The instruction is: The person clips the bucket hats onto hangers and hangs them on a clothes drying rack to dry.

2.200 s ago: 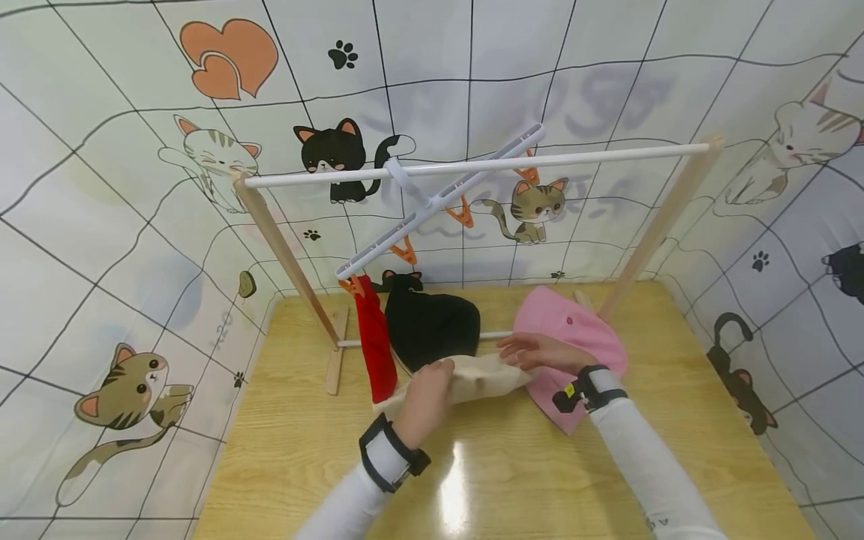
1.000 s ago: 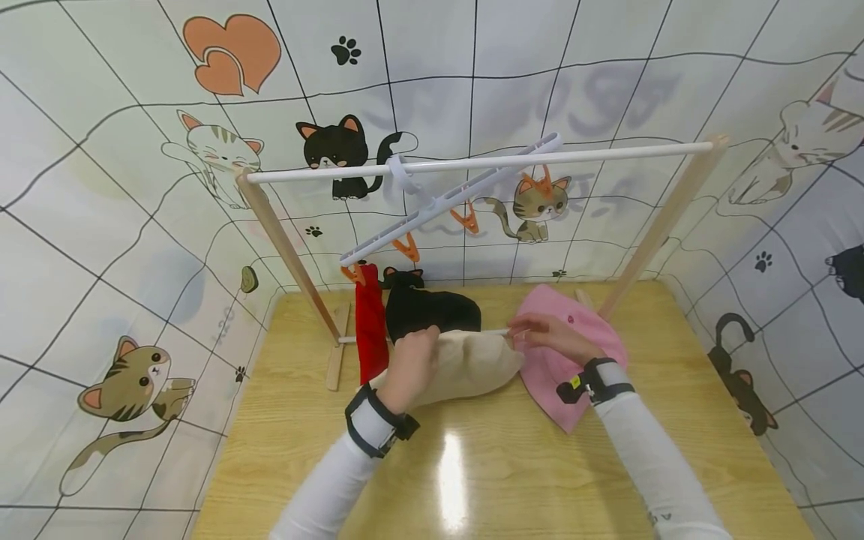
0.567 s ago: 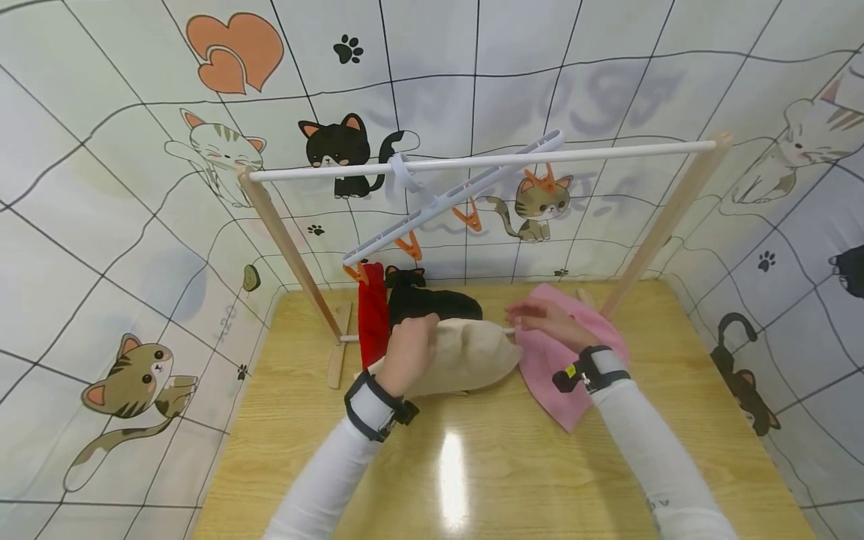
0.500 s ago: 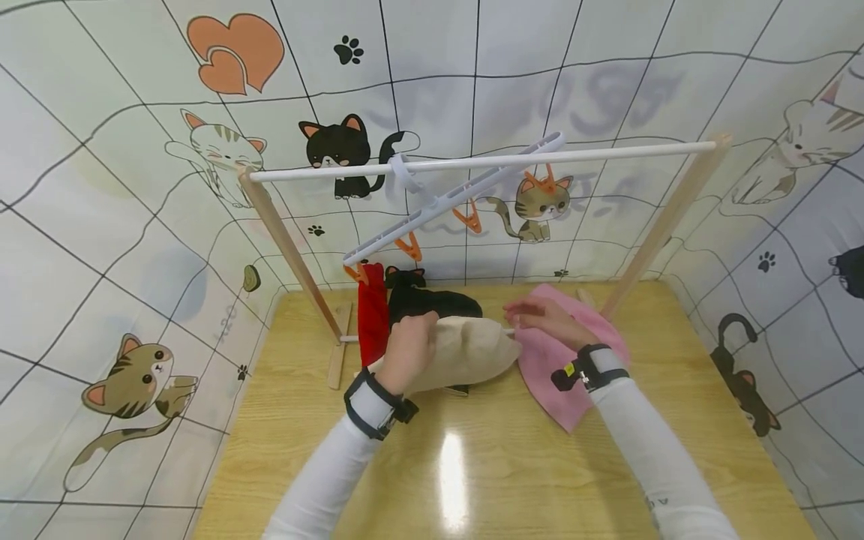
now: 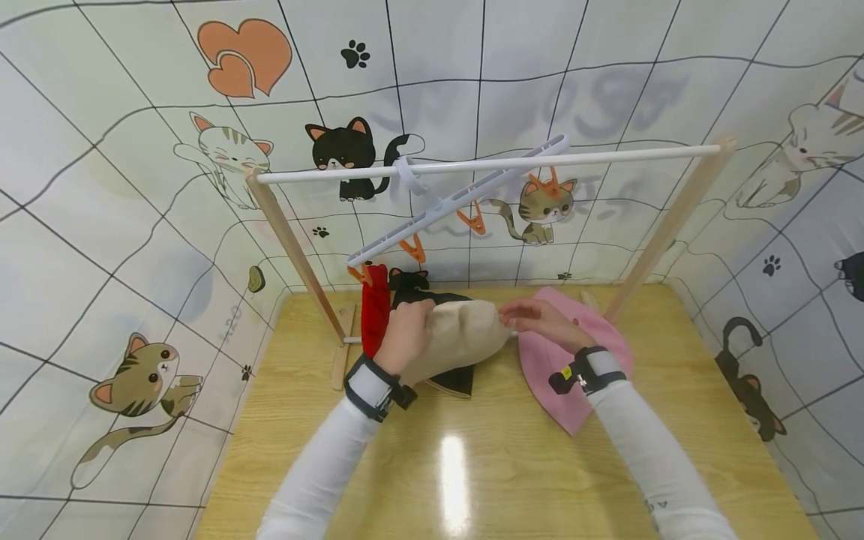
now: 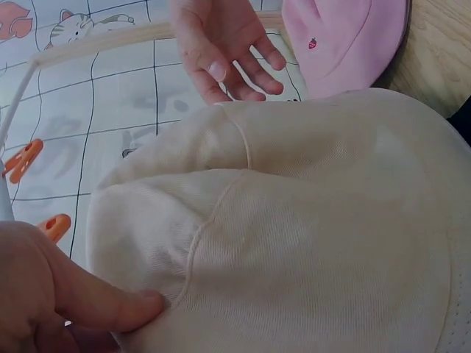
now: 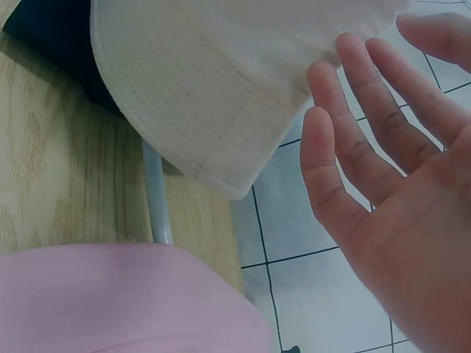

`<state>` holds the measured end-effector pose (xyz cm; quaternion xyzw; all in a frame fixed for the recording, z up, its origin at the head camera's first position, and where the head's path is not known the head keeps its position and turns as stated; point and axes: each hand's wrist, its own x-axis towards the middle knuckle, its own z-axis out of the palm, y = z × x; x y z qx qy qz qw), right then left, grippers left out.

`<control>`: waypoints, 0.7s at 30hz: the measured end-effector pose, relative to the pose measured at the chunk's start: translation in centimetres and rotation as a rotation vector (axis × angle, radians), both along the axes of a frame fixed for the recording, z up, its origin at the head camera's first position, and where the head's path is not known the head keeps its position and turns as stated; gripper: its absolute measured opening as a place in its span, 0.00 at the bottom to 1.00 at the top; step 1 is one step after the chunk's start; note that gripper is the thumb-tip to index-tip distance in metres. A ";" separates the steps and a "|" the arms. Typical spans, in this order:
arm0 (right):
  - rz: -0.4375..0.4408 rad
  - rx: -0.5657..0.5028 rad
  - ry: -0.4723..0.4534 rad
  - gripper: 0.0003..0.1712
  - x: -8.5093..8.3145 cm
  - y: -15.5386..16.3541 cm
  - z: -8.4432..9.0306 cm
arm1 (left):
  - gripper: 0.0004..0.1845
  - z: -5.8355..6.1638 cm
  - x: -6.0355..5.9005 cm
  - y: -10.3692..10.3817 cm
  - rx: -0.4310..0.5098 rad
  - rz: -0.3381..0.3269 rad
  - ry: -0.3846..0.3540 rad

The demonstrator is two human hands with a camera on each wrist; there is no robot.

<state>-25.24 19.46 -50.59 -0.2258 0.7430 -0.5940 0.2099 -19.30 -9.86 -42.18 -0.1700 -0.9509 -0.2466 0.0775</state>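
Head view: left hand (image 5: pixel 403 334) grips a beige cap (image 5: pixel 454 336) lifted off the table, right hand (image 5: pixel 540 321) loose just beside it.

Left thumb (image 6: pixel 110 305) presses into the cap's crown, the other fingers curled under the cloth and hidden; the right fingers (image 7: pixel 346 176) are straight and spread, near the cap's brim edge but not touching it (a gap shows in the right wrist view). The cap's long axis runs left to right, brim end toward the right hand, raised above a black cap (image 5: pixel 454 379) that it mostly covers. One pink cap (image 5: pixel 574 352) lies flat under the right wrist. One red cloth (image 5: pixel 375 309) hangs from an orange clip (image 5: pixel 361 273); three more orange clips hang bare on the white hanger (image 5: pixel 459 199), which hooks over the white rail (image 5: pixel 486 165) of the wooden rack (image 5: pixel 297 255). All stands on the wooden table (image 5: pixel 472 465).
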 end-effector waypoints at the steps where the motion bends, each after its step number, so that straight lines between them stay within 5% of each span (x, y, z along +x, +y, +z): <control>1: 0.001 0.003 0.005 0.22 0.0 -0.1 0.0 | 0.10 0.0 -0.1 -0.1 0.007 -0.001 -0.014; 13: 0.017 0.052 0.038 0.22 -0.2 -1.0 0.8 | 0.11 0.2 -1.3 -1.2 0.051 -0.033 -0.077; 21: 0.032 0.037 0.072 0.22 -0.6 -1.9 2.0 | 0.11 0.7 -1.3 -1.4 0.053 0.004 -0.040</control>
